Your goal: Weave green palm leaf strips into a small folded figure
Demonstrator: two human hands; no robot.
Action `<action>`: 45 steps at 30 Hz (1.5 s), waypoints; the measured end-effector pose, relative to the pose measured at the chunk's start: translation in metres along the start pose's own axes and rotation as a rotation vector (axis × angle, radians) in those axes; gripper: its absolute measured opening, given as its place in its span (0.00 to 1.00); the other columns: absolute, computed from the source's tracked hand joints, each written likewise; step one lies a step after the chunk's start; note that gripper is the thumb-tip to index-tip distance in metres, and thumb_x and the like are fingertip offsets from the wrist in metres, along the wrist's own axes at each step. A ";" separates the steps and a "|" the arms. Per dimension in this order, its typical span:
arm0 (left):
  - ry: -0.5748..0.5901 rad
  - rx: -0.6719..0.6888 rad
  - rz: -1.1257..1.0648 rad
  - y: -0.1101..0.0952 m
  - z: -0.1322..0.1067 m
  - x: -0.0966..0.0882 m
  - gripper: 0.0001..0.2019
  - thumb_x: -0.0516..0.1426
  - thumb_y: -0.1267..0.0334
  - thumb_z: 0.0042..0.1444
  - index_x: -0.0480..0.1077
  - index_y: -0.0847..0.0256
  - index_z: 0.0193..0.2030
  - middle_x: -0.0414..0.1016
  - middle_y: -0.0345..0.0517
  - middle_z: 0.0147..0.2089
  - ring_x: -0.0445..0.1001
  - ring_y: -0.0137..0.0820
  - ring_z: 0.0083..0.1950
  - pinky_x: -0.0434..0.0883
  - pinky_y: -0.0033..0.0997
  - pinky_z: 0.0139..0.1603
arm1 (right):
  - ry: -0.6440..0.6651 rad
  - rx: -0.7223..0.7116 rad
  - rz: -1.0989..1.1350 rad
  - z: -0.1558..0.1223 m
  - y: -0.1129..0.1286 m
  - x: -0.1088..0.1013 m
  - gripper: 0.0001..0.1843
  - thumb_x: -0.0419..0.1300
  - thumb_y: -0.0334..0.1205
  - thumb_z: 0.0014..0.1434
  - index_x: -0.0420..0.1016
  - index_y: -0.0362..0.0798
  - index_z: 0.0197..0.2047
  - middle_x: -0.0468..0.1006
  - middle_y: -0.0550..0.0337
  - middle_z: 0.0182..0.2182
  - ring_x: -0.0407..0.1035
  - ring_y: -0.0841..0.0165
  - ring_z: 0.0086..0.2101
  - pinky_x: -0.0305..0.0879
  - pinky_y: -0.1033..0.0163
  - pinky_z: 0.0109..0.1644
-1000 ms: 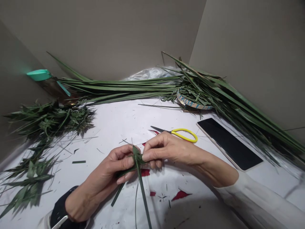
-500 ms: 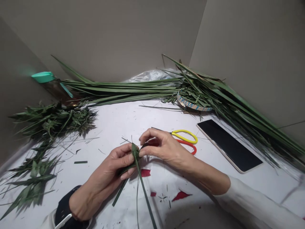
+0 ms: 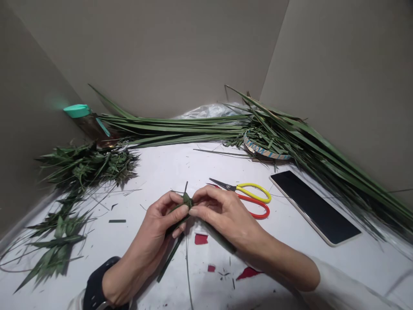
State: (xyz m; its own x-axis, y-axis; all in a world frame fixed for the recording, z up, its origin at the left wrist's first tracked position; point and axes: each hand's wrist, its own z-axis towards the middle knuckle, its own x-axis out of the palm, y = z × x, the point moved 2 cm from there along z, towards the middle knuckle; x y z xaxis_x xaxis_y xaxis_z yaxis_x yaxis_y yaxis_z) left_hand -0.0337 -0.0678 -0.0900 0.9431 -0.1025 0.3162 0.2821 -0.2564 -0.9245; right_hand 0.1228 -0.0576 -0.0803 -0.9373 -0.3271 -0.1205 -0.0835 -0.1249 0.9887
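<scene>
Between my hands is a small woven green leaf piece (image 3: 187, 199), with a short tip pointing up and loose strips hanging below. My left hand (image 3: 166, 217) pinches its left side between thumb and fingers. From the right, my right hand (image 3: 222, 211) grips the piece near its knot, thumb and fingertips pressed together. One leaf strip runs down to the right under the right hand, and a thin one hangs toward me. Just beyond the right hand lie scissors (image 3: 253, 189) with one yellow and one red handle. The fingers partly hide the weave.
A phone (image 3: 316, 206) lies at the right. Long green leaves (image 3: 180, 127) stretch along the back, beside a round tray (image 3: 264, 150) of leaf pieces. Finished-looking leaf figures (image 3: 87, 165) pile at the left near a bottle (image 3: 93, 125). Red scraps (image 3: 201, 239) dot the white table.
The long strip that hung down from the woven piece now runs right, under my right hand. My right thumb and fingers have closed in on the knot. The view has shifted slightly.
</scene>
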 end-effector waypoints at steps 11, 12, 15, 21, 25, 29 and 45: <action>-0.023 0.135 0.369 0.002 -0.004 -0.003 0.08 0.61 0.60 0.59 0.72 0.59 0.30 0.72 0.37 0.29 0.66 0.28 0.33 0.63 0.28 0.35 | -0.108 -0.008 -0.177 0.003 0.000 -0.004 0.03 0.64 0.33 0.57 0.73 0.46 0.34 0.76 0.64 0.28 0.70 0.71 0.29 0.65 0.66 0.35; -0.039 0.153 0.409 0.000 -0.004 -0.004 0.07 0.61 0.60 0.59 0.73 0.58 0.31 0.72 0.38 0.30 0.67 0.29 0.34 0.63 0.29 0.37 | -0.116 0.004 -0.171 0.004 0.000 -0.005 0.03 0.64 0.34 0.57 0.73 0.46 0.33 0.76 0.63 0.27 0.70 0.71 0.29 0.65 0.66 0.34; -0.103 0.257 0.577 -0.006 -0.005 -0.004 0.05 0.60 0.59 0.60 0.74 0.56 0.38 0.75 0.39 0.38 0.69 0.32 0.41 0.62 0.32 0.44 | -0.138 0.023 -0.150 0.006 0.000 -0.008 0.03 0.64 0.35 0.56 0.74 0.46 0.32 0.76 0.63 0.26 0.69 0.71 0.28 0.64 0.67 0.33; 0.039 0.431 0.904 -0.004 -0.008 0.002 0.11 0.51 0.58 0.67 0.71 0.54 0.50 0.72 0.45 0.49 0.68 0.36 0.52 0.62 0.36 0.53 | -0.098 0.030 -0.153 0.002 0.002 -0.007 0.02 0.63 0.34 0.56 0.74 0.45 0.32 0.77 0.62 0.26 0.71 0.70 0.28 0.66 0.66 0.34; 0.123 0.384 0.928 0.000 -0.011 0.008 0.10 0.49 0.58 0.67 0.69 0.56 0.44 0.71 0.41 0.38 0.69 0.33 0.38 0.65 0.33 0.40 | -0.102 0.059 -0.181 0.001 0.004 -0.006 0.03 0.63 0.32 0.55 0.74 0.45 0.30 0.76 0.63 0.24 0.71 0.70 0.27 0.64 0.67 0.32; 0.095 0.372 0.947 -0.001 -0.011 0.008 0.11 0.48 0.57 0.67 0.67 0.57 0.36 0.69 0.39 0.33 0.66 0.32 0.33 0.64 0.31 0.36 | -0.078 0.116 -0.068 0.002 0.003 -0.006 0.06 0.63 0.34 0.55 0.73 0.45 0.28 0.74 0.65 0.23 0.69 0.71 0.27 0.62 0.67 0.31; 0.133 0.241 0.864 -0.004 -0.010 0.004 0.08 0.53 0.55 0.65 0.69 0.53 0.41 0.74 0.37 0.37 0.70 0.32 0.38 0.65 0.28 0.39 | 0.042 0.181 0.192 0.005 -0.003 -0.012 0.06 0.63 0.39 0.58 0.75 0.45 0.33 0.75 0.64 0.27 0.68 0.72 0.29 0.62 0.68 0.33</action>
State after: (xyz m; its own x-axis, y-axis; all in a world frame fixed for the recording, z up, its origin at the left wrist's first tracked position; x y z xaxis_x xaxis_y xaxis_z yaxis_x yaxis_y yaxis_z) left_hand -0.0324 -0.0770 -0.0829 0.8195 -0.2795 -0.5003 -0.4713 0.1680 -0.8658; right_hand 0.1323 -0.0485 -0.0816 -0.9273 -0.3676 0.0705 0.0314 0.1115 0.9933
